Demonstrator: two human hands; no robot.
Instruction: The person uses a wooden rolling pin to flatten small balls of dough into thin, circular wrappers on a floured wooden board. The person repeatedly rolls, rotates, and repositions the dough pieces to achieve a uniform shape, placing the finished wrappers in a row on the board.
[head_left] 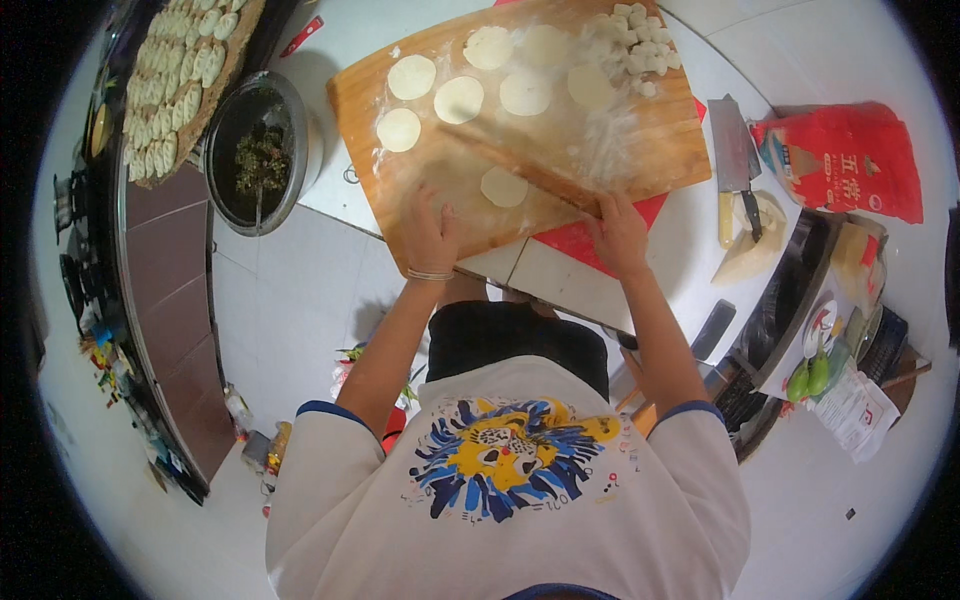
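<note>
A wooden rolling pin [525, 172] lies slantwise over the floured wooden board [640, 165]. My right hand [617, 235] is closed round its near right end. Just below the pin is a round, flat dough wrapper [503, 187]. My left hand [430, 232] is over the board's near left edge, left of that wrapper, with its fingers apart and nothing in them. Several more rolled wrappers [459, 100] are spread across the far half of the board. Small floured dough pieces [642, 40] cluster at its far right corner.
On the left stand a bowl of dark filling [262, 165] with a spoon and a tray of shaped dumplings [180, 90]. A cleaver [735, 145], a red bag [845, 160] and a phone [714, 330] lie to the right. A red-handled tool [302, 36] sits beyond the bowl.
</note>
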